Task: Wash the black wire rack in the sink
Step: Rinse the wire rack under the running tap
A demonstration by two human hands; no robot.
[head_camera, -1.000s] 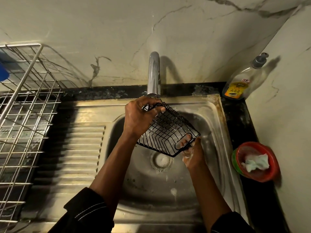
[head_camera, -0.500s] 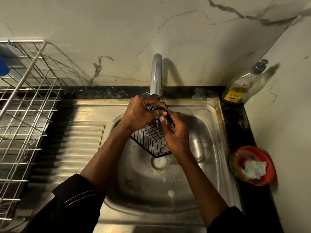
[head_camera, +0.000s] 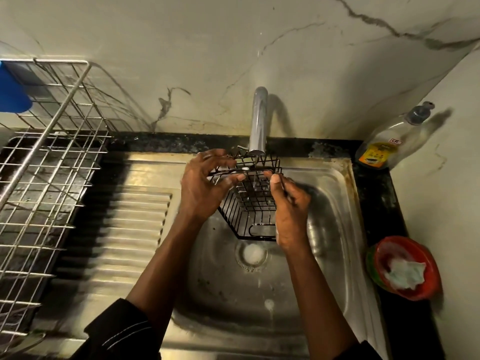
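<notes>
I hold the black wire rack [head_camera: 250, 203] above the steel sink [head_camera: 335, 219], right under the spout of the chrome tap [head_camera: 258, 120]. My left hand [head_camera: 205, 188] grips the rack's upper left rim, fingers curled round the wires. On the right side, my right hand [head_camera: 289, 206] grips the rack with the thumb on its top rim. White suds cling to the wires near my fingers. The rack's lower corner hangs over the drain [head_camera: 252, 254], which holds some foam.
A steel dish-drying rack [head_camera: 46, 178] with a blue item [head_camera: 13, 94] stands at the left, beside the ribbed drainboard [head_camera: 124, 229]. On the black counter at the right are a soap bottle [head_camera: 387, 144] and a red bowl [head_camera: 407, 268] with a white cloth.
The rack has turned and shifted up under the tap spout. My right hand moved from the rack's lower right corner to its right side and top rim. My left hand kept its hold.
</notes>
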